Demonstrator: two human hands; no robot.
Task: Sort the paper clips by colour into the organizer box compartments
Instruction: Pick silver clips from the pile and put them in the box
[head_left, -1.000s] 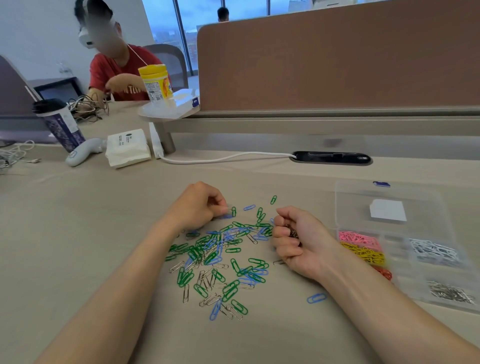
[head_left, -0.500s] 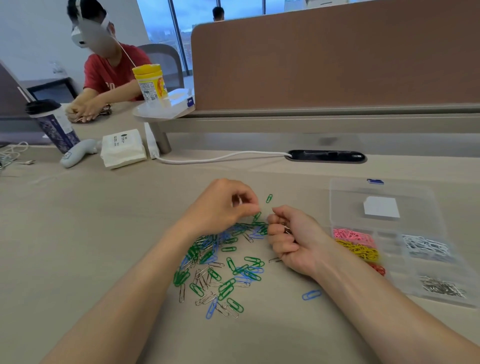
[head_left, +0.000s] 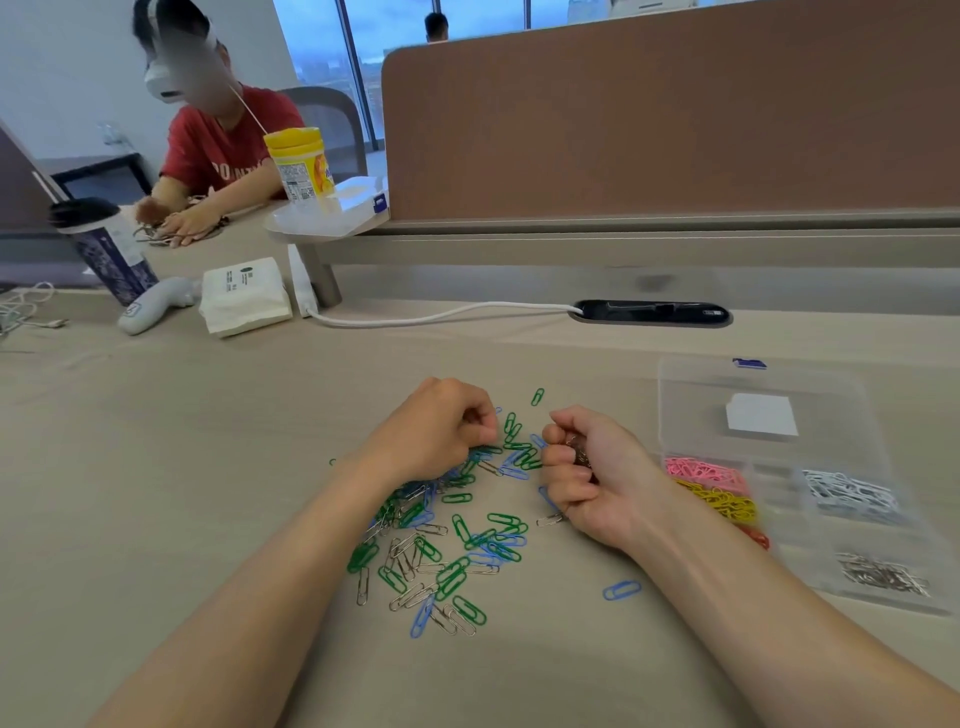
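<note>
Loose paper clips heaped on desk, near organizer box. Left hand: fingertips pinched at heap, contents indiscernible. Right hand: fisted round silver clips. Judged light, springy, slippery, tangle-prone; pinch singly by the loop

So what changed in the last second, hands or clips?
Left hand rose toward the right hand, then dropped back to the far edge of the pile, fingers curled; a pinched clip can't be confirmed. Right hand kept gripping its silver clips. Lone blue clip and organizer box unmoved.
</note>
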